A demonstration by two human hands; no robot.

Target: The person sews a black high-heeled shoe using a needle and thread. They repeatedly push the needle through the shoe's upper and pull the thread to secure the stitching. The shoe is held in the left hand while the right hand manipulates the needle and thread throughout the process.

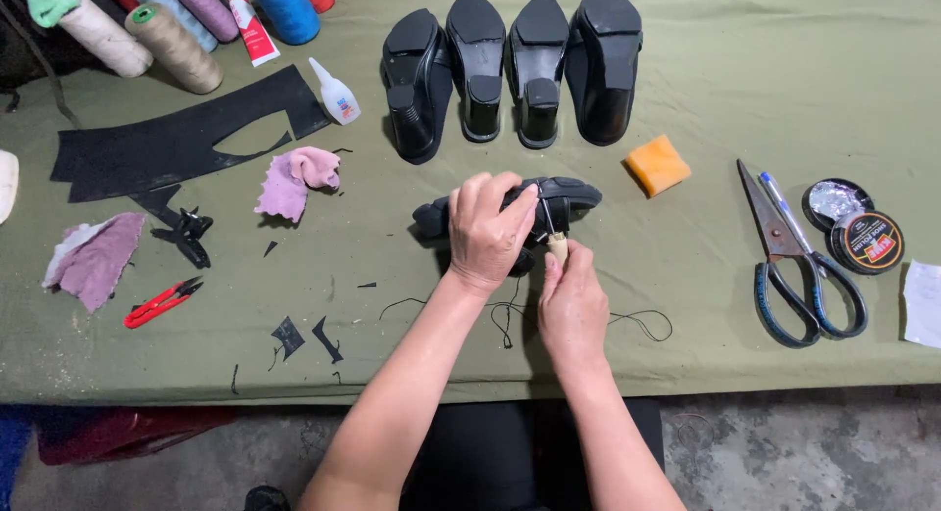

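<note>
Black shoe (564, 194) lies mid-table (735, 70), clamped under the left hand (487, 232) closed over it; at five o'clock, the right hand (571, 300) pinches a wooden-handled awl (556, 241) against it.

Bright, even overhead light, soft short shadows under the shoes (510, 65). Glare on the tin (867, 242). Sharp centre, slight bending at the edges.

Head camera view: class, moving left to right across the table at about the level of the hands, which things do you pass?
Pink cloth → red snips → left hand on the black shoe → right hand → orange sponge → scissors → polish tin.
</note>
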